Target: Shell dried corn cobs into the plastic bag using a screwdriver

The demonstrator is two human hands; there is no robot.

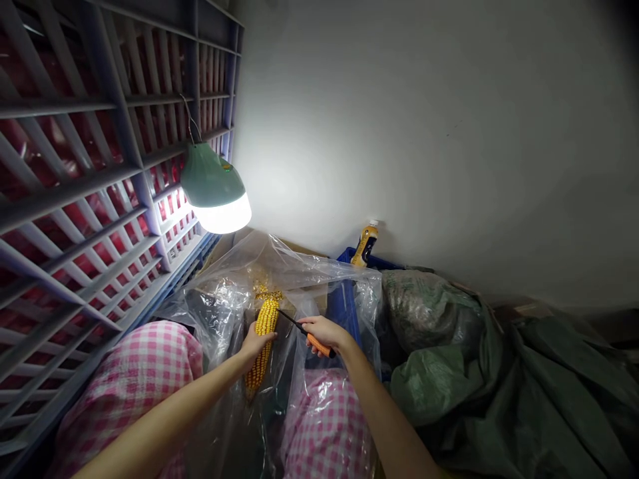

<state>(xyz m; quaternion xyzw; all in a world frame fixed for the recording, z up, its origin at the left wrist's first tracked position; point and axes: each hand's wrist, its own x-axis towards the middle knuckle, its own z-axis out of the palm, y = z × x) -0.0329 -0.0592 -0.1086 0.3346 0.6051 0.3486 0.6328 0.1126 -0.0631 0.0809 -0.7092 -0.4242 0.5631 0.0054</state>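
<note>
An ear of corn [266,318] with yellow kernels stands tilted in front of me, its narrow end pointing down. My left hand [257,342] is closed around its middle. In my right hand [323,334] is a screwdriver [320,346] with an orange and black handle and a thin dark shaft. The shaft's tip touches or nearly touches the kernels near the upper end of the ear. Under both hands a clear plastic bag [224,293] is spread open, with some loose kernels [262,289] behind the ear.
A lit green lamp [214,179] hangs from stacked plastic crates [134,159] on the left. Behind the bag, a bottle [366,244] stands by a blue crate [348,299]. Filled sacks [429,313] and green sheeting [549,392] lie to the right. My knees in checked cloth [150,359] flank the bag.
</note>
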